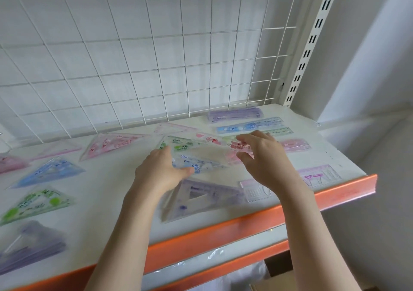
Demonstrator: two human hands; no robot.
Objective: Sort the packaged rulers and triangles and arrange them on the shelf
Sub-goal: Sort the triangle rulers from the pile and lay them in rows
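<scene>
Fingers of my left hand (159, 170) were curled round the near corner of a bundle of packaged triangles (196, 154), thumb pressed on the blue-printed one on top, so that hand was clamped on the stack. My right hand (263, 156) hovered at the other end, fingers (250, 137) bent and spread, thumb underneath; whether they actually pinched the pink-printed packet there, I could not tell, since the frame blurred. The bundle sat just above the white shelf (107, 201), over its middle. Under my wrists lay a purple triangle (201, 198), flat on the shelf near the orange front edge (223, 230). Off to the left, well apart, lay a blue triangle (48, 172), a green triangle (36, 202), a pink triangle (111, 144) and a purple stack (29, 246). To the right at the back were rulers in a row: purple ruler (234, 114), blue ruler (250, 126), green ruler (282, 131), pink ruler (297, 145). Behind everything stood the white wire grid (156, 56).
</scene>
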